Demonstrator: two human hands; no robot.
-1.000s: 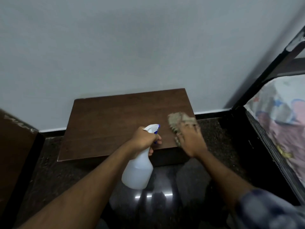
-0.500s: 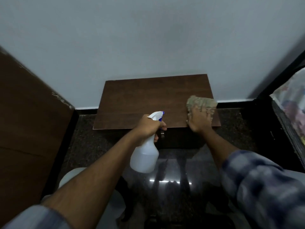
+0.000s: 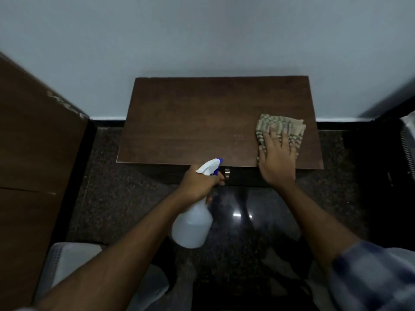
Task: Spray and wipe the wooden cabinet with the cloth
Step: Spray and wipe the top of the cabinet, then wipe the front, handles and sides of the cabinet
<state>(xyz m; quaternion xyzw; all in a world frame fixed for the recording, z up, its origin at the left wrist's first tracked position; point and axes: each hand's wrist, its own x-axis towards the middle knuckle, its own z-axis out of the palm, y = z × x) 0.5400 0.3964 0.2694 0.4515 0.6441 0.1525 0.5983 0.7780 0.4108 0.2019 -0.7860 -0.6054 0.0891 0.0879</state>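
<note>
A low dark wooden cabinet stands against the pale wall, its flat top facing me. My right hand lies flat with spread fingers on a striped beige cloth, pressing it onto the right front part of the top. My left hand grips the neck of a white spray bottle with a white and blue nozzle, held in front of the cabinet's front edge, nozzle pointing toward the top. A small metal handle shows on the cabinet's front.
A tall brown wooden panel stands close at the left. A dark bed frame fills the right edge. The floor is dark speckled stone, glossy near my feet. A pale object sits at the lower left.
My view has shifted closer and more squarely over the cabinet. My right hand stays on the cloth at the right front of the top. The bottle stays in my left hand.
</note>
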